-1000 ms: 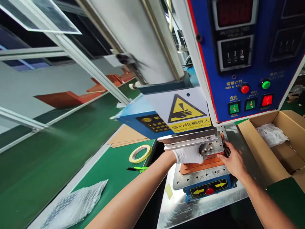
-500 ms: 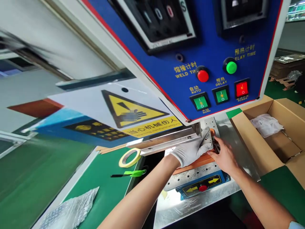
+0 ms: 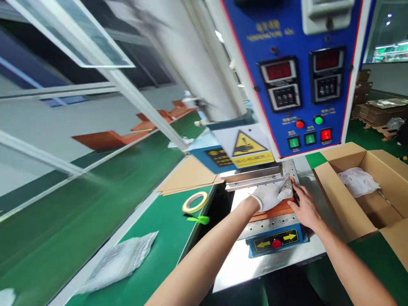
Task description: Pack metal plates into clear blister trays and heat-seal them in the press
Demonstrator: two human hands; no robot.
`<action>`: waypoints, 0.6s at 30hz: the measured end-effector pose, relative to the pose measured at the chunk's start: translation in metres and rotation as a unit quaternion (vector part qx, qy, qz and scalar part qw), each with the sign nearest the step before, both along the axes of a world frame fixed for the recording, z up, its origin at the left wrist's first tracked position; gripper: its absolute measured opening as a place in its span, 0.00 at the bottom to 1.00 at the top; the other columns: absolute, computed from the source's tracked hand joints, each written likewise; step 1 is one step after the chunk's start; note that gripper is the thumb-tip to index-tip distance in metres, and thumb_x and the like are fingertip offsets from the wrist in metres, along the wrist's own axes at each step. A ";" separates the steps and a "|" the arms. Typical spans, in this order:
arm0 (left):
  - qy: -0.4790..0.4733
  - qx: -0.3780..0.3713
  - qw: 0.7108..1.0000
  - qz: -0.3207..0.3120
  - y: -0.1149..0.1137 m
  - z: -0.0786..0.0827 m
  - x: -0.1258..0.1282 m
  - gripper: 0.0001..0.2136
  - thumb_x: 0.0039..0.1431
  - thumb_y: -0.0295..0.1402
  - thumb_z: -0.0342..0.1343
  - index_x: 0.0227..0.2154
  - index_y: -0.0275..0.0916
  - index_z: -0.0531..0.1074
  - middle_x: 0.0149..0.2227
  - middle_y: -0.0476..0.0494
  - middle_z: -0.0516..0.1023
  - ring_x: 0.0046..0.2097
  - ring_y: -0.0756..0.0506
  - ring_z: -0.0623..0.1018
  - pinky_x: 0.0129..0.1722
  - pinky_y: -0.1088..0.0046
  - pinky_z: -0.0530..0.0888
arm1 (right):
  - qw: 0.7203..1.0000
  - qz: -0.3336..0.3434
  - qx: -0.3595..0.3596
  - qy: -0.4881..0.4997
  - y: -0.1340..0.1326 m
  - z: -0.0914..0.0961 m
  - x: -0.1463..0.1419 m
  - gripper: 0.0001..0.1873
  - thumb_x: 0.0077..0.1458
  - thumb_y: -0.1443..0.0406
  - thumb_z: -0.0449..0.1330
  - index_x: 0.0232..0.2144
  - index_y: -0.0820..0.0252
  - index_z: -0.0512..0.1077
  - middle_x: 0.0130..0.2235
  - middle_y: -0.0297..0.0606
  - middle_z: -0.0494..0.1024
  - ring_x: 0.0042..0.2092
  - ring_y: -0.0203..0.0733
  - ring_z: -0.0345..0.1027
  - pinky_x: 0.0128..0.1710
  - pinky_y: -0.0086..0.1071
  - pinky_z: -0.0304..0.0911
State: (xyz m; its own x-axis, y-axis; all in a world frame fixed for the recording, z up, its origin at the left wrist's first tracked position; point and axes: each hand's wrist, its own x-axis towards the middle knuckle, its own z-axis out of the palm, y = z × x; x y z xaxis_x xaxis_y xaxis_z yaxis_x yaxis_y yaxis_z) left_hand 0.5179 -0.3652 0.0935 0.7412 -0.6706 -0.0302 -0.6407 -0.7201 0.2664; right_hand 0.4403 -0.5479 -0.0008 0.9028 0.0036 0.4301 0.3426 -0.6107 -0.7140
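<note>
My left hand (image 3: pixel 270 196), in a white glove, grips a small perforated steel plate (image 3: pixel 287 185) at the end of a long steel bar (image 3: pixel 255 178) on a press machine. My bare right hand (image 3: pixel 304 208) is at the plate's right edge, its fingers on a small dark part (image 3: pixel 296 197) that is too small to name. Beneath both hands lies an orange pad (image 3: pixel 270 211) on a perforated steel base (image 3: pixel 270 227). The pad is partly hidden by the glove.
Above the hands rises the machine's blue control panel (image 3: pixel 306 102) with a hazard sign (image 3: pixel 248 148). To the right stands an open cardboard box (image 3: pixel 347 187). On the green bench to the left are tape (image 3: pixel 195 202), a green-handled cutter (image 3: pixel 197 219) and a plastic bag (image 3: pixel 119 262).
My head has turned and pulled back, so more of the panel and room shows. The gloved hand has moved onto the steel plate, and both hands stay at it.
</note>
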 end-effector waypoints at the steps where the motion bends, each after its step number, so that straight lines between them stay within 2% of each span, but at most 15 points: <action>1: -0.020 -0.008 1.000 0.003 0.000 0.000 -0.005 0.33 0.74 0.52 0.44 0.74 0.39 0.57 0.69 0.29 0.71 0.67 0.30 0.74 0.62 0.53 0.73 | 1.000 -0.013 -0.015 -0.018 0.001 0.001 -0.004 0.36 0.63 0.69 0.62 0.72 0.55 0.63 0.68 0.50 0.70 0.69 0.60 0.64 0.68 0.59 0.65; 4: -0.099 -0.028 0.994 0.047 0.011 -0.004 -0.026 0.33 0.73 0.54 0.47 0.70 0.35 0.64 0.65 0.25 0.74 0.64 0.26 0.76 0.63 0.46 0.72 | 0.994 -0.031 -0.050 -0.096 0.010 0.008 -0.015 0.35 0.68 0.70 0.55 0.74 0.54 0.60 0.72 0.47 0.65 0.76 0.59 0.51 0.72 0.62 0.58; 7: -0.189 -0.075 0.973 0.104 0.041 -0.020 -0.054 0.32 0.71 0.52 0.53 0.67 0.31 0.67 0.66 0.22 0.72 0.68 0.24 0.70 0.68 0.40 0.66 | 0.985 0.042 -0.072 -0.149 0.030 0.021 -0.016 0.32 0.69 0.73 0.48 0.72 0.50 0.64 0.69 0.41 0.70 0.75 0.51 0.55 0.73 0.56 0.60; 9: -0.208 -0.139 0.959 0.131 0.067 -0.034 -0.069 0.26 0.73 0.46 0.52 0.66 0.34 0.68 0.68 0.25 0.70 0.70 0.28 0.68 0.71 0.42 0.64 | 0.978 0.101 -0.092 -0.156 0.050 0.029 -0.009 0.32 0.69 0.74 0.47 0.70 0.51 0.67 0.68 0.41 0.72 0.73 0.49 0.59 0.72 0.54 0.62; 12: -0.130 -0.274 0.923 0.235 0.105 -0.057 -0.077 0.21 0.76 0.39 0.46 0.65 0.38 0.70 0.67 0.32 0.73 0.67 0.36 0.74 0.68 0.53 0.70 | 0.964 0.158 -0.152 -0.152 0.083 0.039 0.006 0.30 0.69 0.75 0.46 0.68 0.58 0.70 0.67 0.45 0.74 0.71 0.51 0.64 0.72 0.53 0.62; 15: -0.067 -0.355 0.860 0.360 0.129 -0.074 -0.068 0.20 0.75 0.35 0.44 0.59 0.34 0.75 0.60 0.29 0.78 0.61 0.35 0.78 0.65 0.53 0.71 | 0.955 0.140 -0.218 -0.146 0.109 0.042 0.016 0.24 0.73 0.69 0.49 0.64 0.61 0.74 0.63 0.47 0.78 0.67 0.55 0.67 0.71 0.55 0.60; 16: -0.059 -0.363 0.850 0.377 0.132 -0.077 -0.063 0.18 0.73 0.35 0.46 0.53 0.33 0.77 0.57 0.28 0.79 0.60 0.34 0.78 0.65 0.52 0.71 | 0.954 0.121 -0.232 -0.144 0.115 0.042 0.018 0.21 0.74 0.66 0.51 0.63 0.60 0.75 0.62 0.47 0.79 0.66 0.56 0.67 0.70 0.55 0.60; 18: -0.034 -0.380 0.848 0.369 0.133 -0.081 -0.052 0.13 0.70 0.35 0.51 0.41 0.34 0.79 0.51 0.29 0.81 0.57 0.33 0.78 0.64 0.52 0.70 | 0.955 0.087 -0.246 -0.145 0.121 0.041 0.020 0.18 0.74 0.61 0.56 0.59 0.58 0.78 0.60 0.46 0.81 0.64 0.58 0.68 0.68 0.55 0.61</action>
State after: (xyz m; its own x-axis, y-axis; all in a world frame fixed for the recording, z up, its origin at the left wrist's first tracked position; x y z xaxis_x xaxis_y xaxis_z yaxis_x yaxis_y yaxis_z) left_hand 0.4656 -0.2324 0.0129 0.9502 0.1687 0.2621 -0.1234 -0.5687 0.8132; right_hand 0.4600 -0.4266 0.0398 0.7141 0.4079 0.5689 0.6082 -0.7639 -0.2157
